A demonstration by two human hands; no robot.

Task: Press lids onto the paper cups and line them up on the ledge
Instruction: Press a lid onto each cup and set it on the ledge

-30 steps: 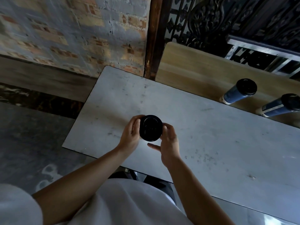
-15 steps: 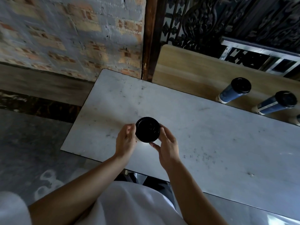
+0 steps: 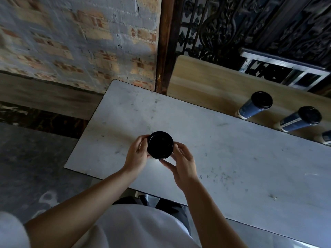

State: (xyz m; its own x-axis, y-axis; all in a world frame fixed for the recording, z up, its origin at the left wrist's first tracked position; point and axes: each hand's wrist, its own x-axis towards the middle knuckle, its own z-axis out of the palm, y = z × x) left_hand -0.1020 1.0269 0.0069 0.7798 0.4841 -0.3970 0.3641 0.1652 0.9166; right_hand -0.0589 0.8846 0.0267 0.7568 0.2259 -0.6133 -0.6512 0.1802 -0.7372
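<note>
A paper cup capped with a black lid (image 3: 160,145) is held above the pale marble table (image 3: 232,158), near its left end. My left hand (image 3: 137,155) wraps the cup's left side. My right hand (image 3: 182,165) touches its right side with fingers and thumb partly spread. The cup body under the lid is hidden. On the wooden ledge (image 3: 206,83) behind the table stand two blue cups with black lids (image 3: 255,105) (image 3: 300,119). A third blue cup (image 3: 326,137) is cut off by the right edge.
A brick wall and a dark wooden post (image 3: 164,45) rise behind the table's left end. Black ornate ironwork (image 3: 250,24) backs the ledge. Grey floor lies to the left of the table.
The lidded cup and both hands stay near the same spot on the table. My right fingers have loosened and spread a little around the cup. The camera view shifted slightly.
</note>
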